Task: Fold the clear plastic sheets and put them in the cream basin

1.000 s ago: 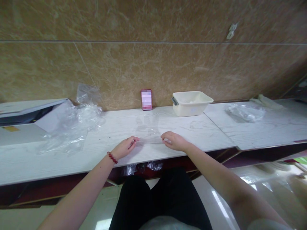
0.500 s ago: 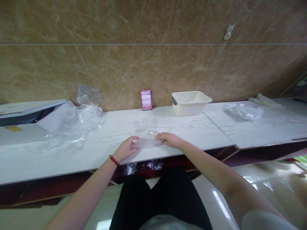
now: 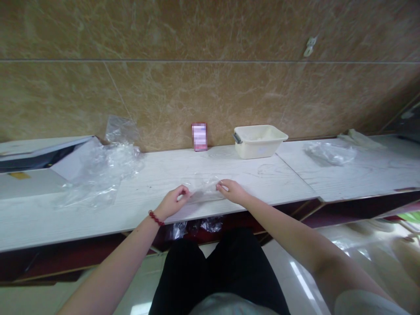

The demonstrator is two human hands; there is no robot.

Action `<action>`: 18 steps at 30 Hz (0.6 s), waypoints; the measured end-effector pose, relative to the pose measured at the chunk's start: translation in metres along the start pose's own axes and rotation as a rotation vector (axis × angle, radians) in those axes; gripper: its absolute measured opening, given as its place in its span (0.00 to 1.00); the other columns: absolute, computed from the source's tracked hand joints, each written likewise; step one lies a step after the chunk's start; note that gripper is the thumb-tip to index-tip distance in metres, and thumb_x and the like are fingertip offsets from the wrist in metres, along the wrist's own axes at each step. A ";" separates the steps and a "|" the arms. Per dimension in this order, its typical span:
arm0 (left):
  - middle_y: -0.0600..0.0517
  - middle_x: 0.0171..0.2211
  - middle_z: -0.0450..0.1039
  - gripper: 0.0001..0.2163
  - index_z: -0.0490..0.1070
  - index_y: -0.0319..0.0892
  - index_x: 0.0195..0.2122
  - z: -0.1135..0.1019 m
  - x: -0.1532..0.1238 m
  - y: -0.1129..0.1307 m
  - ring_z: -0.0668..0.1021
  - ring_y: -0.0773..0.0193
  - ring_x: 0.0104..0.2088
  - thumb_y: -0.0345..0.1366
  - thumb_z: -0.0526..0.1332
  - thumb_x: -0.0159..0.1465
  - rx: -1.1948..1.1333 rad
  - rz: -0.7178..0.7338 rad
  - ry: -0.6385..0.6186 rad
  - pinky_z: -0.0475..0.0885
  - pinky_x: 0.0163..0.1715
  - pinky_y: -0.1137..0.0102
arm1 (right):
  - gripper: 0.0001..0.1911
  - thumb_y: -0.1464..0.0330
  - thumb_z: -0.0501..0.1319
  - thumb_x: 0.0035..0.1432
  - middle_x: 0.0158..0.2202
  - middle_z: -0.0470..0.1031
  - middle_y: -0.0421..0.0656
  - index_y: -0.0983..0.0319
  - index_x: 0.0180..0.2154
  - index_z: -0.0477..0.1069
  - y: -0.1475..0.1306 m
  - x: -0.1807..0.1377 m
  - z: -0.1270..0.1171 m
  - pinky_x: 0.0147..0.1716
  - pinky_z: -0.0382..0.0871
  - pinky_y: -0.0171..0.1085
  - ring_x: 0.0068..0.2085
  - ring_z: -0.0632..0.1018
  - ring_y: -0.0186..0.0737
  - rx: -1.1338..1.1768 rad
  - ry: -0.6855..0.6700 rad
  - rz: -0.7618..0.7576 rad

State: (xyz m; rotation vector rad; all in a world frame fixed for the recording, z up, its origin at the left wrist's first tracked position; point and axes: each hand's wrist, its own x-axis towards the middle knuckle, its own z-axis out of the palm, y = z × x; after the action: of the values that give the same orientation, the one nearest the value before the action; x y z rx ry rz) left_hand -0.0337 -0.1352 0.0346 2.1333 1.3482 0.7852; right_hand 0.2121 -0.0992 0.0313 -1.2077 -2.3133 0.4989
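A piece of clear plastic [image 3: 207, 193] lies near the front edge of the white table [image 3: 160, 168], stretched between two hands. The left hand [image 3: 172, 202] pinches its left side between thumb and finger; the right hand [image 3: 232, 192] grips its right side with bent fingers. A red beaded bracelet [image 3: 155, 218] circles the left wrist. Beyond the plastic, a small card-shaped thing [image 3: 200, 137], its front blurred, leans upright against the brown wall [image 3: 170, 100]. To its right sits a cream tub [image 3: 257, 150] with a grey handle. Crumpled clear wrapping [image 3: 123, 159] is heaped at left, against an open white box [image 3: 29, 188].
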 end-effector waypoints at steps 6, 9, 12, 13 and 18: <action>0.50 0.30 0.70 0.09 0.66 0.40 0.24 0.013 0.032 -0.010 0.71 0.60 0.36 0.40 0.53 0.51 -0.044 -0.350 0.253 0.63 0.39 0.66 | 0.10 0.63 0.53 0.50 0.33 0.71 0.43 0.62 0.29 0.68 0.005 0.031 0.014 0.36 0.63 0.33 0.37 0.71 0.36 0.002 0.098 0.358; 0.51 0.26 0.70 0.09 0.67 0.39 0.25 0.018 0.045 -0.014 0.71 0.61 0.31 0.39 0.53 0.49 -0.167 -0.523 0.311 0.64 0.32 0.68 | 0.08 0.63 0.54 0.49 0.37 0.70 0.42 0.60 0.30 0.68 0.003 0.043 0.015 0.38 0.62 0.33 0.40 0.70 0.35 0.051 0.123 0.401; 0.51 0.24 0.70 0.10 0.67 0.38 0.26 0.020 0.053 -0.016 0.71 0.62 0.28 0.39 0.53 0.48 -0.206 -0.573 0.354 0.63 0.27 0.70 | 0.08 0.63 0.55 0.48 0.37 0.70 0.41 0.59 0.30 0.67 0.001 0.052 0.015 0.37 0.63 0.33 0.38 0.71 0.34 0.095 0.124 0.454; 0.51 0.24 0.69 0.10 0.67 0.38 0.26 0.020 0.055 -0.017 0.71 0.63 0.28 0.39 0.53 0.48 -0.217 -0.582 0.363 0.63 0.26 0.71 | 0.08 0.63 0.55 0.48 0.37 0.70 0.41 0.59 0.31 0.67 0.000 0.055 0.016 0.35 0.64 0.33 0.37 0.71 0.34 0.106 0.121 0.481; 0.52 0.19 0.68 0.08 0.66 0.38 0.23 0.020 0.063 -0.018 0.70 0.64 0.25 0.37 0.54 0.46 -0.278 -0.614 0.390 0.62 0.24 0.72 | 0.10 0.61 0.55 0.47 0.32 0.71 0.40 0.59 0.31 0.67 0.004 0.068 0.022 0.29 0.63 0.31 0.32 0.71 0.33 0.168 0.147 0.556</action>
State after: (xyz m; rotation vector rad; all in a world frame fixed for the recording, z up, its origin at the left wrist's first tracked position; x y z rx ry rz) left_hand -0.0092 -0.0726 0.0211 1.2769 1.8329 1.0695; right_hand 0.1690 -0.0427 0.0278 -1.7357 -1.7573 0.7458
